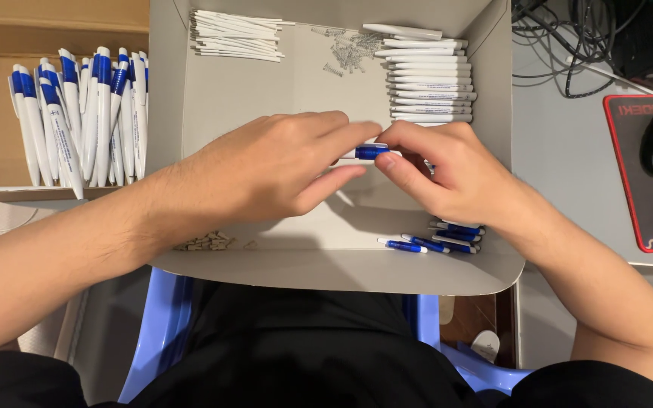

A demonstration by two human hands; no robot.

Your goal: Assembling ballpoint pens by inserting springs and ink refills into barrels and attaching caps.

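- While I scan from the left, finished pens stand bunched in a brown box, well apart from both hands.
- Left hand: fingers narrow, pinching the pen piece's left end.
- Blue-and-white pen piece: over the grey tray, long axis left-right, between both hands, equally near.
- Right hand: pinched on its right end.
- White barrels stacked beyond; blue clip parts lie near the right wrist.

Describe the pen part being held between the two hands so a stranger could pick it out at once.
Start at the open grey cardboard tray on the person's lap. Above its middle, the left hand and right hand meet fingertip to fingertip around a short blue and white pen part. It is the only such piece lifted off the tray floor; the similar blue pieces lie in a loose pile at the tray's near right corner.
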